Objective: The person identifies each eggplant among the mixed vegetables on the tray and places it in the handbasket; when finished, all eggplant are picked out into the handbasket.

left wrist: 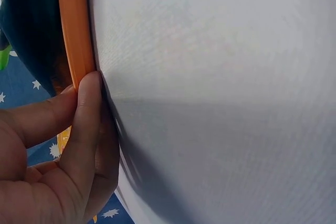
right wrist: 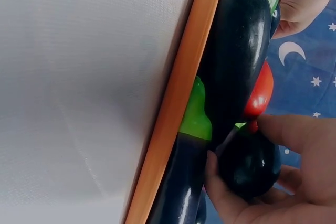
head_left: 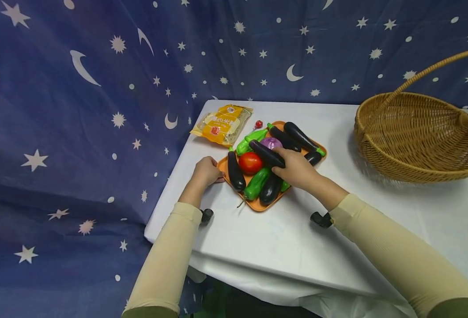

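An orange tray (head_left: pixel 260 208) on the white table holds several dark eggplants, a tomato (head_left: pixel 250 163), green peppers (head_left: pixel 257 183) and a purple onion (head_left: pixel 271 142). My left hand (head_left: pixel 207 171) pinches the tray's left corner; in the left wrist view, thumb and fingers meet on the orange rim (left wrist: pixel 76 24). Over the middle of the tray, my right hand (head_left: pixel 297 170) grips one eggplant (head_left: pixel 266 153) by its rounded end. The right wrist view shows this eggplant (right wrist: pixel 252 163) between thumb and fingers, beside a larger eggplant (right wrist: pixel 236 45) along the rim.
Behind the tray at the left lies a yellow food bag (head_left: pixel 223 125), with a small red item (head_left: pixel 259 124) beside it. A wicker basket (head_left: pixel 417 150) with a tall handle stands at the right. A blue star-patterned curtain (head_left: pixel 202 53) hangs behind and left of the table.
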A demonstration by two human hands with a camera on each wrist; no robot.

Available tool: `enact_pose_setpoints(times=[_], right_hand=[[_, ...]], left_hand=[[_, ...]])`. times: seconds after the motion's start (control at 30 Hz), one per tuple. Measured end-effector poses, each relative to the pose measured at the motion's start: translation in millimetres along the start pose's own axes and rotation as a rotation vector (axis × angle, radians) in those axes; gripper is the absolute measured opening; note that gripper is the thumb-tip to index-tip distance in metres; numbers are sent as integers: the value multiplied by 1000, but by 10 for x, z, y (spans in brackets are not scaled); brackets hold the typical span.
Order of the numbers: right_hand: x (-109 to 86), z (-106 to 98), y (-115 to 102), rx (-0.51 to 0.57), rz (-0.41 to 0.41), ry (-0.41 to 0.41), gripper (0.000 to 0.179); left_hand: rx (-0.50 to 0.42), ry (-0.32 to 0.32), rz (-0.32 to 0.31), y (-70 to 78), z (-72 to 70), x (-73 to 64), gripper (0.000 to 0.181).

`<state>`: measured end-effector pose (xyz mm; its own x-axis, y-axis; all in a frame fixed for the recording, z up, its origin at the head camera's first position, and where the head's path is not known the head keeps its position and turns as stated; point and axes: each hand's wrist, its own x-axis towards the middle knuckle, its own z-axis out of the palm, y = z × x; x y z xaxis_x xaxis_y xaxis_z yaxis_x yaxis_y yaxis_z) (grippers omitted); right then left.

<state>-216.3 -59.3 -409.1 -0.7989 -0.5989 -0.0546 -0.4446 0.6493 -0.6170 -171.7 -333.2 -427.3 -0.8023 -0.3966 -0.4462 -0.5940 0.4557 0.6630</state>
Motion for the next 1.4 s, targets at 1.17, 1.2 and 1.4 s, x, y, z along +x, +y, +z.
enact_pose_setpoints(times=[1.17, 1.2, 1.4], right_hand=[[-453, -774, 44, 41, 11, 200, 63], [-472, -805, 48, 40, 11, 206, 62], [-589, -999, 92, 7, 12, 242, 59]], left_hand=[[-43, -51, 2, -36, 13, -13, 37], [-45, -55, 2, -38, 7, -14, 37], [-17, -64, 8, -48, -2, 8, 35]])
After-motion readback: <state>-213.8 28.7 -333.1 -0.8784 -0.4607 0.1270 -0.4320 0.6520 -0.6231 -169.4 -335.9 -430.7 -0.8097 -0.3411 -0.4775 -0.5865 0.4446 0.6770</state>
